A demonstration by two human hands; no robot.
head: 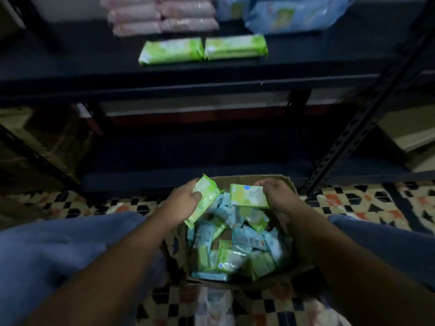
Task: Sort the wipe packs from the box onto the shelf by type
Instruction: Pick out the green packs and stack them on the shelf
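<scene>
A cardboard box (249, 178) stands on the floor between my knees, holding several green and blue wipe packs (235, 243). My left hand (183, 201) grips a green wipe pack (203, 201) lifted over the box's left side. My right hand (279, 194) pinches a second green pack (248, 195) above the box's far right. On the dark shelf (94, 64) ahead lie two green packs (202, 50) side by side at the front. Pink packs (162, 16) are stacked behind them on the left, blue packs (289, 12) on the right.
A perforated metal upright (353, 137) of the shelving slants at the right. Lower shelf levels are dark. The floor has patterned tiles (367, 203). Cardboard boxes (44, 137) sit behind the shelving at the left. My knees in blue trousers (58, 250) flank the box.
</scene>
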